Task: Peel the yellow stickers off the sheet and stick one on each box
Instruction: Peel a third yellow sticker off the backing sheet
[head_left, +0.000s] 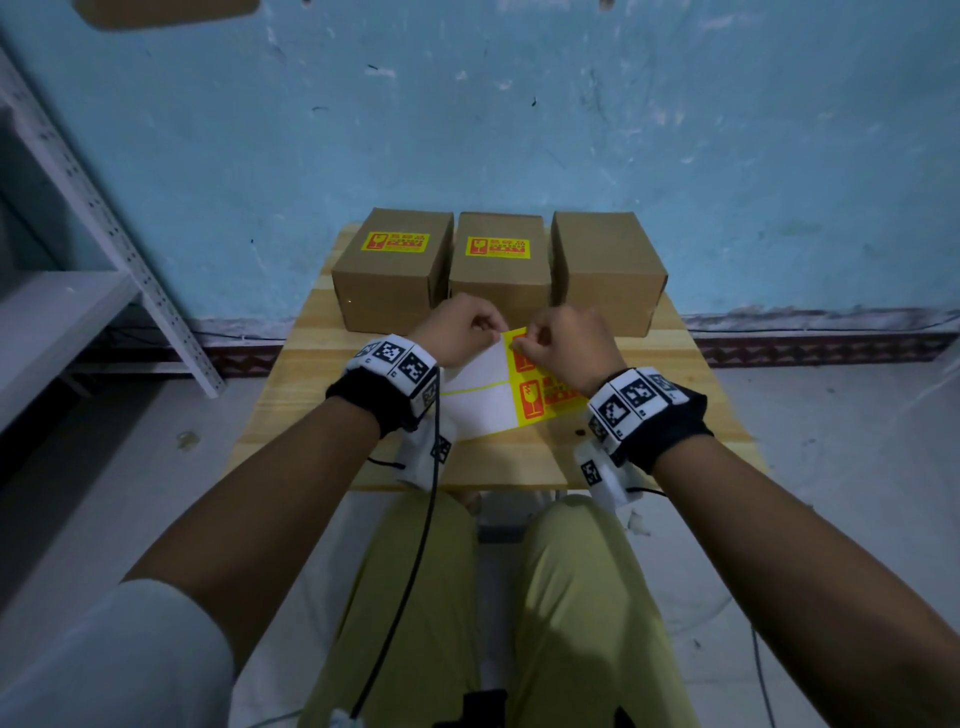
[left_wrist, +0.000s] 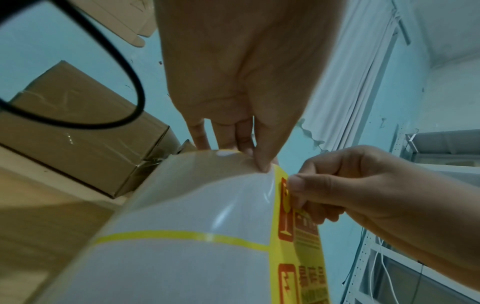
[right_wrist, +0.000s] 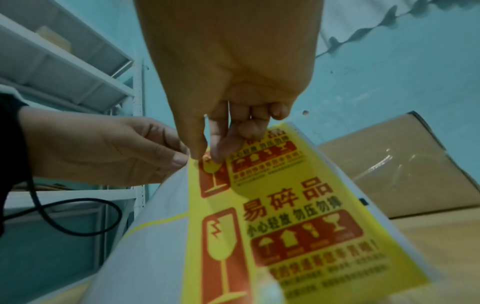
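Observation:
Three cardboard boxes stand in a row at the table's far side. The left box (head_left: 395, 265) and middle box (head_left: 500, 265) each carry a yellow sticker on top; the right box (head_left: 605, 265) has a bare top. The sticker sheet (head_left: 483, 395) is raised above the table, its left half bare white backing, with two yellow stickers (right_wrist: 285, 226) on its right half. My left hand (head_left: 462, 327) pinches the sheet's top edge (left_wrist: 259, 164). My right hand (head_left: 561, 343) pinches the top-left corner of the upper yellow sticker (right_wrist: 207, 160).
The small wooden table (head_left: 322, 395) stands against a blue wall. A white metal shelf (head_left: 78, 291) is at the left. Black cables hang from both wrist cameras (head_left: 431, 499). My knees sit under the table's near edge.

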